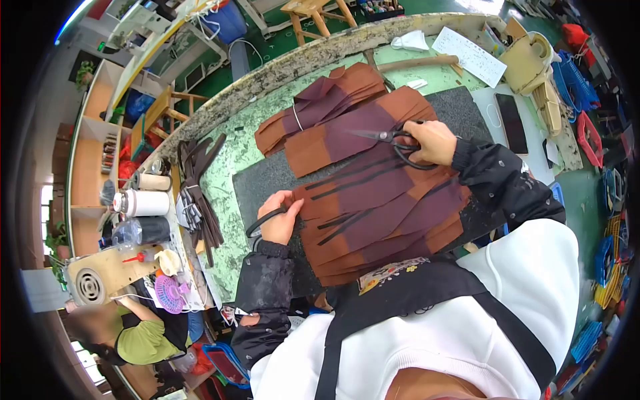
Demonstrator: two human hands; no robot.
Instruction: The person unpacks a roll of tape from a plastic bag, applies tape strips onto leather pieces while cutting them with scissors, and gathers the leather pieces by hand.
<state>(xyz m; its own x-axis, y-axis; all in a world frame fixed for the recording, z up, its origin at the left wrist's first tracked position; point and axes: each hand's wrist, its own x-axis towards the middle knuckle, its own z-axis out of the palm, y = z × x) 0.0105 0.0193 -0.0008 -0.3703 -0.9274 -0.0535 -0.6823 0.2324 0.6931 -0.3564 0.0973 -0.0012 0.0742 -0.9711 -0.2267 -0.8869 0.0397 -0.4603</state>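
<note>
My right hand [435, 143] grips black-handled scissors [385, 137], their blades pointing left above brown and purple leather-like pieces. My left hand [277, 219] is closed on a curved black strip [264, 221], its fingertips at the left edge of a spread of overlapping brown and purple pieces [373, 200]. Several thin black strips [353, 179] lie across that spread. Just beyond it is a flat stack [363, 130] of similar pieces, and behind that a bundle [320, 103] tied with a pale band. A dark grey board [257, 183] lies beneath them.
On the left of the green worktable [230, 157] lies a bundle of dark strips [200, 187]. A phone [511, 123], a printed sheet [469, 56] and a wooden stick [420, 62] lie at the far right. A person in a green top [143, 340] sits at lower left, near a purple fan [171, 293].
</note>
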